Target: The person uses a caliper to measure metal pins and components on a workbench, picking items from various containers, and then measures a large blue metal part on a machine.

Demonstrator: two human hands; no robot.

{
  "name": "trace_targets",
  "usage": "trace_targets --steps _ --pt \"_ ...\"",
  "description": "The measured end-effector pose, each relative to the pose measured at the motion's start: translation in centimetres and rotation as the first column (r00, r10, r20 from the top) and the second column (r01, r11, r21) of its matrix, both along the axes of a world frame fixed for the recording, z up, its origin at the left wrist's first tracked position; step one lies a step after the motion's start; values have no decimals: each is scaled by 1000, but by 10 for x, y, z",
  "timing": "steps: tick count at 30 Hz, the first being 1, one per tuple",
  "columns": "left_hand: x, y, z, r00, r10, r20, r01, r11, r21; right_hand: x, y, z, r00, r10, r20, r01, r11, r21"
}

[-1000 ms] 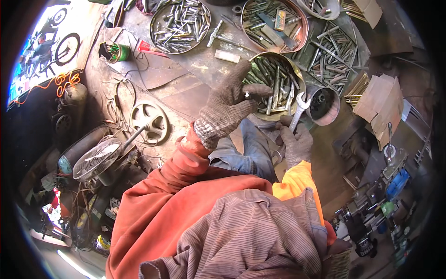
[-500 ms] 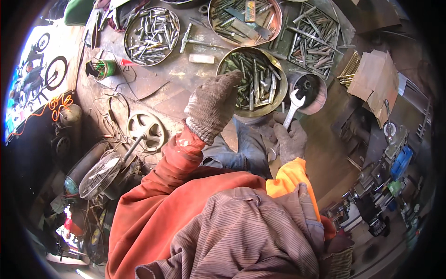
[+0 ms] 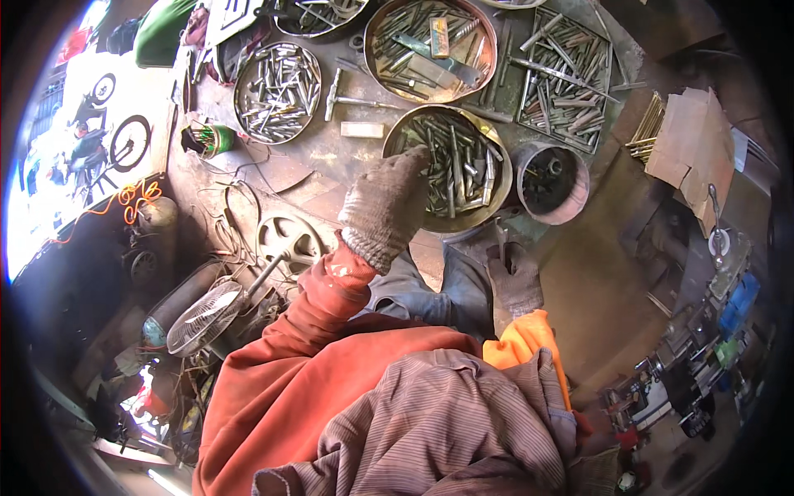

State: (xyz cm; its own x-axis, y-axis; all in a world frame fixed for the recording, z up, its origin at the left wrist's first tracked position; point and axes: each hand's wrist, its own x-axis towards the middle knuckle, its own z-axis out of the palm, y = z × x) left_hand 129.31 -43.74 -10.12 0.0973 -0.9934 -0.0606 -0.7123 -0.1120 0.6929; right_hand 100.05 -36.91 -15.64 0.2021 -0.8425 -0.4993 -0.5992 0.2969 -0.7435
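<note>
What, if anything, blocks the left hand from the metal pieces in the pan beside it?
Nothing visible does: in this view the left hand overlaps the open round pan, whose metal pieces lie exposed. Contact can't be told.

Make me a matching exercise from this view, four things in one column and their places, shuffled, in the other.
Things
1. Left hand
2. T-handled tool
3. Fan
4. Cardboard

Places
A. Toward the right edge of the picture
B. Lying just beyond a small pale block
C. Over the left side of a round tub of metal bits
D. Lower left part of the picture

Pairs: 1-C, 2-B, 3-D, 4-A
</note>
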Motion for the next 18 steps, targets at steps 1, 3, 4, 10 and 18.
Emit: trace_targets --steps 1,3,4,10,18 --pt "-4 -4 4 997 -48 56 42 994 105 -3 -2 -5 1000 -2 5 2 1000 1" --pt "-15 -14 13 988 -103 111 78 974 212 -9 -3 -14 999 7 49 -9 1000 23" --pt "-23 -20 16 953 -211 215 172 967 187 -9 -3 -17 999 5 51 -7 1000 25" --pt "-42 -20 3 890 -284 356 235 956 173 -10 -14 -9 995 -102 17 95 966 238" --pt "-26 -7 -9 933 -174 316 153 984 89 -17 -1 -26 967 -221 129 190 958 213"
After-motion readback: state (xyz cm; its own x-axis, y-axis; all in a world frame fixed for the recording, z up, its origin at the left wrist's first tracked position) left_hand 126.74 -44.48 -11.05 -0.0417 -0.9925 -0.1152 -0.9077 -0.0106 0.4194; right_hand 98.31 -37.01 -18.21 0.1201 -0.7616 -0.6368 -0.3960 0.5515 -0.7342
